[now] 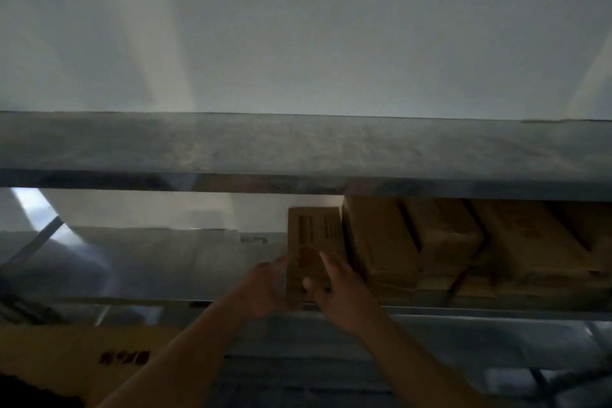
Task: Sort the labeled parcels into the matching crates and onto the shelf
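— Both forearms reach up from the bottom of the view. What do the hands hold?

— One brown parcel [313, 252], between them. The left hand [268, 288] grips its left edge, fingers curled around it. The right hand [344, 291] presses on the front face, thumb on the cardboard, fingers rather straight.

— Where is the parcel now?

— It stands upright on the shelf [496, 310], at the front edge, just beside the stacked boxes [430, 242] on its right; I cannot tell if they touch.

— How far is the task?

— I judge this parcel almost placed. Several boxes are already on the shelf. Crates are not visible, so what is left I cannot say.
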`<state>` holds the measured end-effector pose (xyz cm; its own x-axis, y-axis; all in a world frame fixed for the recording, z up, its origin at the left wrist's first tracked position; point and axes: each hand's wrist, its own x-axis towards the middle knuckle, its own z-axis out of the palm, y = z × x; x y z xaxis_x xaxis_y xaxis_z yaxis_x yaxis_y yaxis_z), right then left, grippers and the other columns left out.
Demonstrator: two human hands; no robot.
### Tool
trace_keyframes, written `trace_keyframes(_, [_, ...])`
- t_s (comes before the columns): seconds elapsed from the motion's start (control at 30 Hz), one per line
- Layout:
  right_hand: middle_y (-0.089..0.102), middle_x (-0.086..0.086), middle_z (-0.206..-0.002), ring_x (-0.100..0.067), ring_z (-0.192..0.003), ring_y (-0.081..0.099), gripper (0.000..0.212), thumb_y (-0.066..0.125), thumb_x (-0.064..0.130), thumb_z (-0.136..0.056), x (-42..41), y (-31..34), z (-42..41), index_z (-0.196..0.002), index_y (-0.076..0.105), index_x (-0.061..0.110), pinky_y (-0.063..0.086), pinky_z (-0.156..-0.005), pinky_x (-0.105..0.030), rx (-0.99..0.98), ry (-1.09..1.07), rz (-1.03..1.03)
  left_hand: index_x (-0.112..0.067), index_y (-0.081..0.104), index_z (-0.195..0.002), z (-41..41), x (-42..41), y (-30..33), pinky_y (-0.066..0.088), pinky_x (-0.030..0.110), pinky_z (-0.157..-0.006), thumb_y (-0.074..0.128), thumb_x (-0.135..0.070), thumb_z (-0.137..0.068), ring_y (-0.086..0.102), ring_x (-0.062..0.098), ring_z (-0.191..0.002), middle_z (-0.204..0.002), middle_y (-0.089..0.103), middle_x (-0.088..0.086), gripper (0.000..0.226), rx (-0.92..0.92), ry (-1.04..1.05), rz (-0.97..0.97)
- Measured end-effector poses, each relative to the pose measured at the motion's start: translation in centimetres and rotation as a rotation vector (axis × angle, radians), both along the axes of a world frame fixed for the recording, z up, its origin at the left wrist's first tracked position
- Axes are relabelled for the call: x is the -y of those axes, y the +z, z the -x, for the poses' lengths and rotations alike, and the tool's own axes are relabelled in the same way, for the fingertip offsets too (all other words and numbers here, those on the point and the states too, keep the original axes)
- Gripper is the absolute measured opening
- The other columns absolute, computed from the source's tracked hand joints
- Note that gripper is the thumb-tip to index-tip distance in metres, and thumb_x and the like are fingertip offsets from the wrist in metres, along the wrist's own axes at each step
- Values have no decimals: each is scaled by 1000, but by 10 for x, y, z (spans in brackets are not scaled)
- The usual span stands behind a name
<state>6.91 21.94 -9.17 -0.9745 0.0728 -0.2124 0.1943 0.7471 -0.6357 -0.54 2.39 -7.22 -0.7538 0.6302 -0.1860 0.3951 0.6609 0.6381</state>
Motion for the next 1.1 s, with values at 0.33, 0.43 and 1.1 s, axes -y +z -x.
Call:
trace_keyframes(0.33, [-1, 1, -176, -28, -156, 26, 78, 30, 75, -100, 10, -10, 28, -165, 9, 38, 38, -116, -49, 26, -214, -158, -73, 28, -135, 54, -28, -65, 48, 19, -96, 57, -69, -81, 57, 5, -116, -131, 56, -23, 62, 92, 69, -108])
trace_keyframes(0.43, [3, -7, -175, -35, -156, 22, 72, 32, 70, -103, 17, -12, 36, -164, 11, 38, 39, -113, -53, 57, -257, -238, -86, 21, -121, 56, -21, -79, 38, 4, -81, 61, -65, -82, 53, -2, -107, -117, 49, -34, 60, 75, 100, -200])
trace_keyframes(1.1, [27, 10, -169, -15, -145, 41, 98, 64, 79, -84, 36, -50, 66, -159, 4, 59, 40, -119, -43, 110, -45, 247, -63, 22, -145, 76, 66, -87, 45, 24, -99, 67, -51, -89, 51, 7, -122, -142, 45, -16, 72, 151, 165, -198])
